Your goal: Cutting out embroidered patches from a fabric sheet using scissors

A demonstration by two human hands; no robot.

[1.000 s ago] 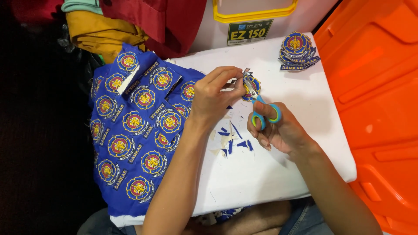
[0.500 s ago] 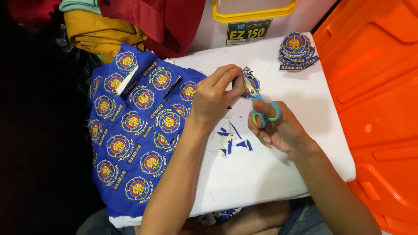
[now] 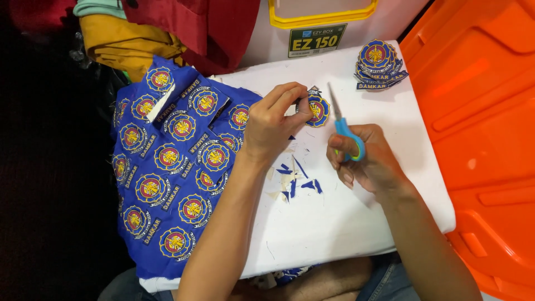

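Trimming an embroidered patch
Left hand (image 3: 273, 125) pinches the round patch (image 3: 318, 110) upright so its edge stays exposed; right hand (image 3: 365, 159) grips scissors (image 3: 344, 128) just beside it.

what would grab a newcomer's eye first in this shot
Likely the blue cloth sheet covered in round embroidered badges, draped over the left side of the white table. At the centre, the left hand pinches a single cut-out round badge while the right hand holds blue-handled scissors beside it. A big orange plastic panel fills the right edge.
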